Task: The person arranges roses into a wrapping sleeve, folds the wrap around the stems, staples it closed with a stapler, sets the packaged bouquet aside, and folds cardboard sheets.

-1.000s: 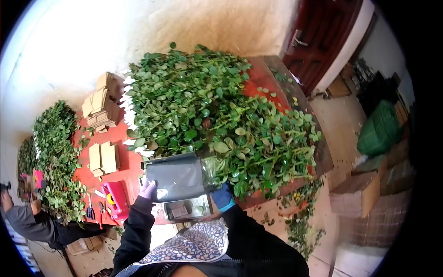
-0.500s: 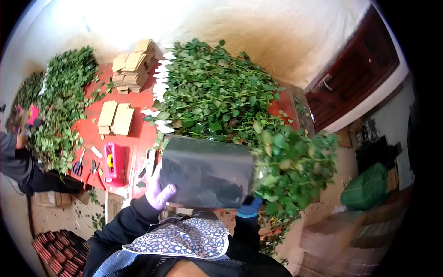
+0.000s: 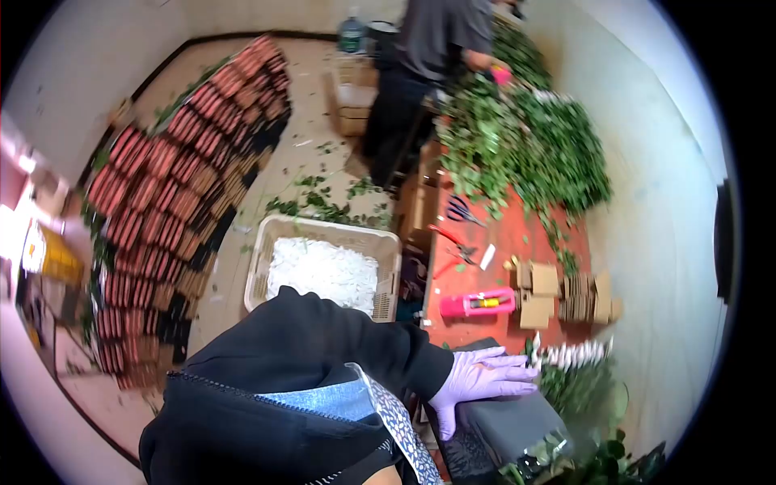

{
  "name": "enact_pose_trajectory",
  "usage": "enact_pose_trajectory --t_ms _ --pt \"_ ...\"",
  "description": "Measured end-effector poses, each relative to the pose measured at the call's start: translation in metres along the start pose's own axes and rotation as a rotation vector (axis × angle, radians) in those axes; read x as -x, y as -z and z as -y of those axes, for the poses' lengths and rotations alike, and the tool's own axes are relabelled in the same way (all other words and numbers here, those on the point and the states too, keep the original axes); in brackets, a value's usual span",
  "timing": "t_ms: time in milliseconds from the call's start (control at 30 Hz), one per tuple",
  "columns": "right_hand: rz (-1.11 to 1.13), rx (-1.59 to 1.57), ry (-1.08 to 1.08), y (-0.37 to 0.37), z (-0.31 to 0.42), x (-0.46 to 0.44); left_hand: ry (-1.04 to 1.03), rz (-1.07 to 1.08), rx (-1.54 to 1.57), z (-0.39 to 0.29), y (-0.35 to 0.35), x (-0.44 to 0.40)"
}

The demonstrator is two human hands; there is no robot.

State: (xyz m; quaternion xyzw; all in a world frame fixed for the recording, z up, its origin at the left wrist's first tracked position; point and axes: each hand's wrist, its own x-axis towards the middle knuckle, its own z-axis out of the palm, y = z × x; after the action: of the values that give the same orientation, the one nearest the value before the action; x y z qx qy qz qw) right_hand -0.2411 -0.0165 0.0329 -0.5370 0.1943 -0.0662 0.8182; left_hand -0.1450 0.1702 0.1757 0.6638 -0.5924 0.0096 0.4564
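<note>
My left hand (image 3: pixel 482 377), in a lilac glove, lies with its fingers spread on top of a dark grey, box-like wrapped bundle (image 3: pixel 517 426). Green leafy stems (image 3: pixel 622 459) show beyond the bundle's lower right end. My right hand is out of view. Beyond my left fingertips is a row of white stem ends (image 3: pixel 572 353) beside more foliage. A pink tape dispenser (image 3: pixel 457 306) sits on the red table (image 3: pixel 485 331), with small cardboard pieces (image 3: pixel 535 293) to its right. Red-handled pruners (image 3: pixel 453 250) and dark-handled scissors (image 3: pixel 463 212) lie farther along.
A cream crate (image 3: pixel 260 263) holding white material stands on the floor beside the table. Stacked reddish-brown bundles (image 3: pixel 166 230) fill the left side. A co-worker (image 3: pixel 420 73) stands at the table's far end near heaped foliage (image 3: pixel 525 145). Cut leaves (image 3: pixel 323 202) litter the floor.
My view has swung left, bringing in the crate, stacked bundles and co-worker. My left hand has gone from gripping the bundle's edge to lying spread on top; my right hand has left view.
</note>
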Motion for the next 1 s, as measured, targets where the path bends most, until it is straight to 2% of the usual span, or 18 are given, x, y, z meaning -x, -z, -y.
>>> enact_pose_trajectory --t_ms 33,133,200,267,367,533,633,700,800,867,933,967,1000 --pt "0.049 0.069 -0.045 -0.051 -0.002 -0.016 0.067 -0.024 0.059 0.011 0.022 0.023" --pt "0.342 0.179 -0.168 -0.106 -0.021 -0.035 0.306 -0.204 -0.115 -0.002 0.027 0.083" --pt "0.555 0.249 -0.26 -0.143 -0.038 -0.039 0.459 -0.393 -0.315 0.004 0.0 0.129" --pt "0.747 0.297 -0.326 -0.183 -0.059 -0.038 0.59 -0.606 -0.368 -0.007 -0.012 0.184" --pt "0.994 0.362 -0.409 -0.247 -0.09 -0.021 0.785 -0.958 -0.354 -0.049 -0.028 0.264" --pt "1.394 0.471 -0.475 -0.355 -0.132 0.038 1.152 -1.38 -0.219 -0.154 -0.041 0.346" --pt "1.628 0.534 -0.482 -0.425 -0.16 0.094 1.113 -1.44 -0.48 -0.196 -0.05 0.397" --pt "1.772 0.571 -0.462 -0.472 -0.179 0.136 1.147 -1.669 -0.069 -0.246 -0.032 0.403" --pt "1.987 0.627 -0.355 -0.55 -0.211 0.199 0.82 -1.916 -0.551 -0.241 -0.041 0.471" --pt "2.155 0.679 -0.136 -0.609 -0.241 0.249 0.869 -1.954 -0.722 -0.265 -0.027 0.526" --pt "2.316 0.745 0.324 -0.677 -0.282 0.306 0.939 -1.99 -0.78 -0.288 -0.003 0.594" --pt "2.347 0.734 0.294 -0.708 -0.305 0.336 0.951 -2.015 -0.868 -0.292 0.009 0.627" --pt "2.352 0.714 0.139 -0.741 -0.334 0.369 0.864 -2.071 -0.749 -0.306 0.031 0.666"
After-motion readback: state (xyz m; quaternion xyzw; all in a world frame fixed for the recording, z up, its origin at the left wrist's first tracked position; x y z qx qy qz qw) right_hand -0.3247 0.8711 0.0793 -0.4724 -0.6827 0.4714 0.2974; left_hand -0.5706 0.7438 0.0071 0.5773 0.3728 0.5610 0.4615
